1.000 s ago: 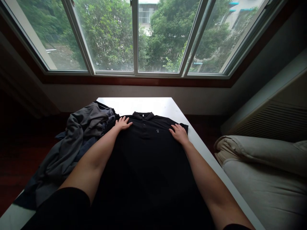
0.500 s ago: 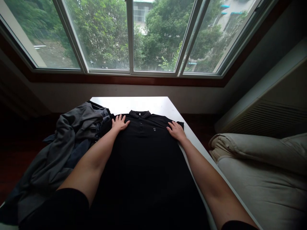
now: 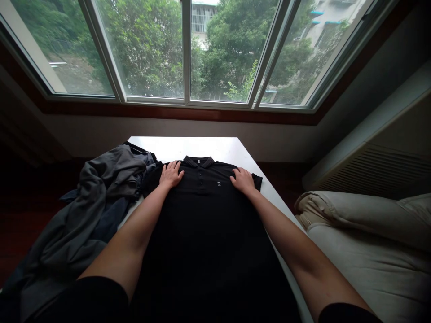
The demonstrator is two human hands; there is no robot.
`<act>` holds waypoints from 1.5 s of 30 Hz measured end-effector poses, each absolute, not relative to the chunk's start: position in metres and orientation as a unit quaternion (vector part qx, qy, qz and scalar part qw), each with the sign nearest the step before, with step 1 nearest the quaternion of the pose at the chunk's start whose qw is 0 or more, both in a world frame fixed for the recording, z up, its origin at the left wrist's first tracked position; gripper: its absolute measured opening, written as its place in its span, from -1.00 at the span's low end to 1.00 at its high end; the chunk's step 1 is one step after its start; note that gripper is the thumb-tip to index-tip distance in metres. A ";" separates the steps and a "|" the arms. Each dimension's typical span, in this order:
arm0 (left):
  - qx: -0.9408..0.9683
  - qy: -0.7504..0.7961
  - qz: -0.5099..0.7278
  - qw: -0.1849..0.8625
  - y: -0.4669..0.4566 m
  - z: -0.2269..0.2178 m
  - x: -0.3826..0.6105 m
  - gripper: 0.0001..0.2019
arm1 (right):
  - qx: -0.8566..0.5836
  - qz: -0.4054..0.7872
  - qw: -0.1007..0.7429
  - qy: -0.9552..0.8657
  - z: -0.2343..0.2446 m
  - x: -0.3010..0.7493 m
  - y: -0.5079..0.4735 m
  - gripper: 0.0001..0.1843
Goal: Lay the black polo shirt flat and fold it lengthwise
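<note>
A black polo shirt [image 3: 208,233] lies spread front side up on a white table [image 3: 215,146], its collar toward the window. It has a short button placket and a small pale logo on the chest. My left hand [image 3: 171,174] rests with fingers apart on the shoulder at the left, beside the collar. On the opposite shoulder, just inside the sleeve, my right hand [image 3: 243,180] lies with its fingers stretched over the cloth. Neither hand grips the fabric visibly. The shirt's lower end is dark and runs out of the picture.
A heap of grey and dark clothes [image 3: 101,197] covers the table's left side and hangs down. To the right stands a beige sofa [image 3: 370,251] close to the table edge, with a vented unit [image 3: 363,166] behind it. A wide window [image 3: 185,58] lies ahead.
My right hand has shifted slightly inward, toward the collar, leaving more of the sleeve uncovered. My left hand stays on its shoulder, with little movement. The view has tilted slightly.
</note>
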State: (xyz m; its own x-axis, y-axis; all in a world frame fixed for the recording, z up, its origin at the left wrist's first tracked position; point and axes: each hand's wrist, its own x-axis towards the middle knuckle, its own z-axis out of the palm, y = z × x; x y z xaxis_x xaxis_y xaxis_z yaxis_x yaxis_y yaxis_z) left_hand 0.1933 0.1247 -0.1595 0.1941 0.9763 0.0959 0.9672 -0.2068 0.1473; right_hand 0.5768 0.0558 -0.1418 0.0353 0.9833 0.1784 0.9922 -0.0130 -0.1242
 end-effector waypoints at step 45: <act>0.776 0.623 0.091 0.036 0.071 -0.153 0.224 -0.33 | -0.692 0.106 0.058 -0.712 -0.160 0.484 0.133 -0.11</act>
State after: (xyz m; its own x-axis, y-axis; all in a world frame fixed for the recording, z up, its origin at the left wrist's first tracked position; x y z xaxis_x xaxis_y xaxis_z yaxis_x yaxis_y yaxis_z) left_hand 0.2241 0.0713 -0.1532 0.2081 0.9733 0.0972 0.9601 -0.2222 0.1699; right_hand 0.4839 0.1335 -0.1602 -0.0364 0.9973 -0.0639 0.9728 0.0207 -0.2306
